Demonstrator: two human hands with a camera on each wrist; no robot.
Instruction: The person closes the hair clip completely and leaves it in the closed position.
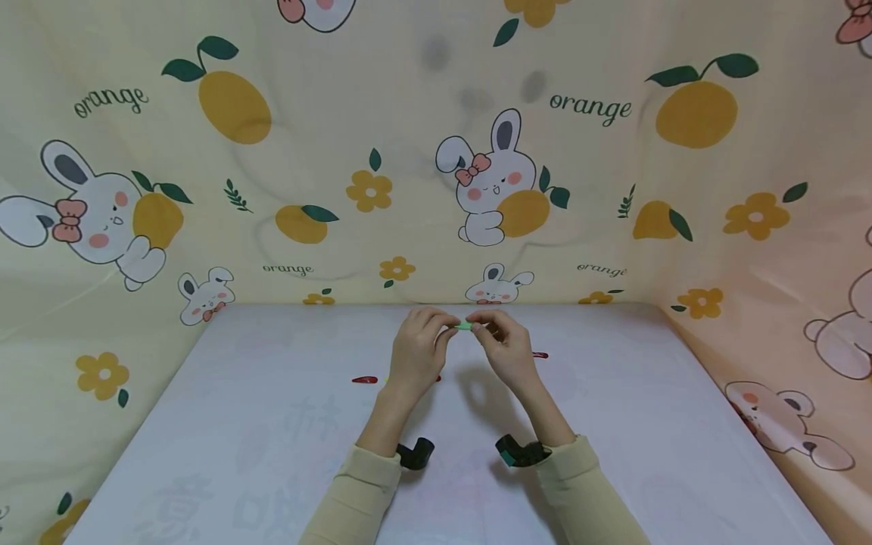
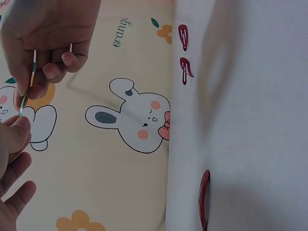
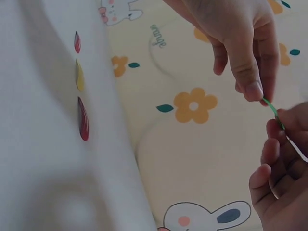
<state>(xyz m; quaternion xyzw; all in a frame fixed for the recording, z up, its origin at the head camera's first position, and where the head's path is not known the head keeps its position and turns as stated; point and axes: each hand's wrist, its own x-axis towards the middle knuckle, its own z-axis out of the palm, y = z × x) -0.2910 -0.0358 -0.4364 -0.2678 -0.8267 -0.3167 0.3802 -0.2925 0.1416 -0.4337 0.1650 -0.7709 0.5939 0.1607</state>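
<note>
A slim green hair clip (image 1: 463,326) is held up above the far part of the table, between both hands. My left hand (image 1: 417,350) pinches its left end between thumb and fingertips. On the other end, the thumb and fingers of my right hand (image 1: 506,350) pinch it too. In the right wrist view the clip (image 3: 270,107) shows as a thin, slightly bent green strip, its ends hidden by fingers. Below the left hand lie a red clip (image 3: 83,119), a yellow clip (image 3: 80,75) and another red clip (image 3: 77,42) in a row.
Two dark red clips (image 2: 183,37) lie side by side on the white table (image 1: 272,446), at the right hand's side. Behind the table hangs a cream curtain (image 1: 409,227) printed with rabbits and oranges. Black wrist cameras (image 1: 417,454) sit at both cuffs.
</note>
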